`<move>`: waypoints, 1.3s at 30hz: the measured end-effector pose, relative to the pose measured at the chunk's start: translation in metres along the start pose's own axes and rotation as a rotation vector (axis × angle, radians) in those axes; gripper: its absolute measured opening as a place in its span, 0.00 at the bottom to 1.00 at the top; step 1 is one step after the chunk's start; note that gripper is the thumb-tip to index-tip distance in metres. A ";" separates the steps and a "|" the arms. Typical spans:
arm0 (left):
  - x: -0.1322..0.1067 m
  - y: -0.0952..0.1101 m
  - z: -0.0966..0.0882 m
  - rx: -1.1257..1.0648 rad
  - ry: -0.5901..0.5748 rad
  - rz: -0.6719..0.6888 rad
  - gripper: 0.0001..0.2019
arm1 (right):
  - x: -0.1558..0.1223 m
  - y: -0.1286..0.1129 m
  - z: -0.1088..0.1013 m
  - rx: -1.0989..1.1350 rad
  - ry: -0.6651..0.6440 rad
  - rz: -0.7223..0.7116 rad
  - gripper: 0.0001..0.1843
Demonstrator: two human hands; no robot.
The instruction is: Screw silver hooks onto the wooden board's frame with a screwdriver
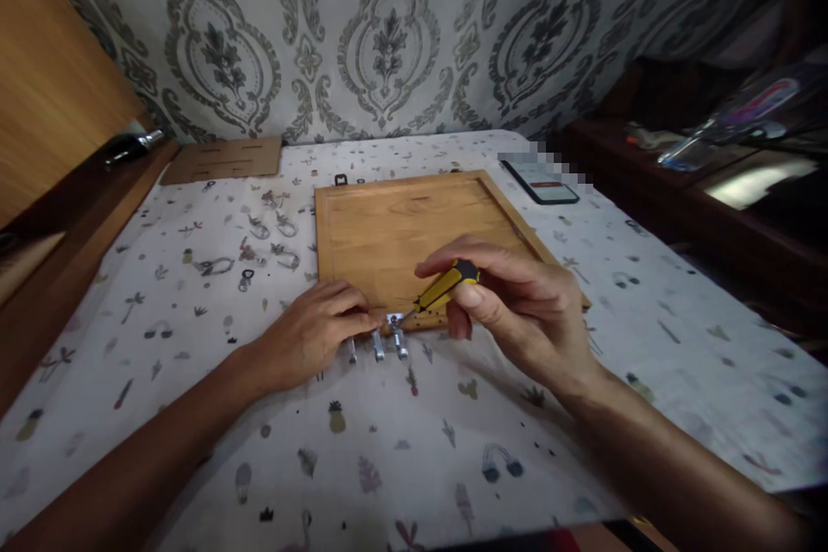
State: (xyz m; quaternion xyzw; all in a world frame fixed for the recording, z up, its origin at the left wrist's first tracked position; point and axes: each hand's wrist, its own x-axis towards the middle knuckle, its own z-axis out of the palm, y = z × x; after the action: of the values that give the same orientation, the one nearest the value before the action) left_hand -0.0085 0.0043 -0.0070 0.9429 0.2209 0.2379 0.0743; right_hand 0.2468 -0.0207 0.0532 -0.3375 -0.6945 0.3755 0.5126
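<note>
**Head view.** Wooden cabinet door (401, 233) flat on a printed tablecloth (388, 448), with a metal hinge (393, 336) at its near edge. Left hand (310, 336) closed on the hinge, holding it against that edge. Right hand (517, 302) pinching a screwdriver (446, 286) with a yellow-and-black handle, tip slanted down onto the hinge (screw head too small to tell). Phone (540, 181) just beyond the door's far right corner. Probable hazard: tip slipping out under slanted pressure, then jabbing the left fingertips or scoring the wood.
</note>
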 end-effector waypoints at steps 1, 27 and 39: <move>0.000 0.000 0.000 0.001 -0.002 -0.004 0.18 | 0.000 0.000 0.000 -0.004 0.015 0.004 0.13; 0.000 0.000 0.001 -0.027 -0.012 -0.017 0.18 | -0.005 0.004 0.009 -0.103 0.232 -0.078 0.13; 0.001 0.001 -0.001 0.002 0.012 0.004 0.18 | -0.004 0.003 0.009 -0.027 0.183 -0.080 0.10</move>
State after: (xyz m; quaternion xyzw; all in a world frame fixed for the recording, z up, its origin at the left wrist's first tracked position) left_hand -0.0072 0.0039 -0.0054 0.9420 0.2199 0.2433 0.0715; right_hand 0.2395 -0.0239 0.0468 -0.3494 -0.6624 0.3131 0.5840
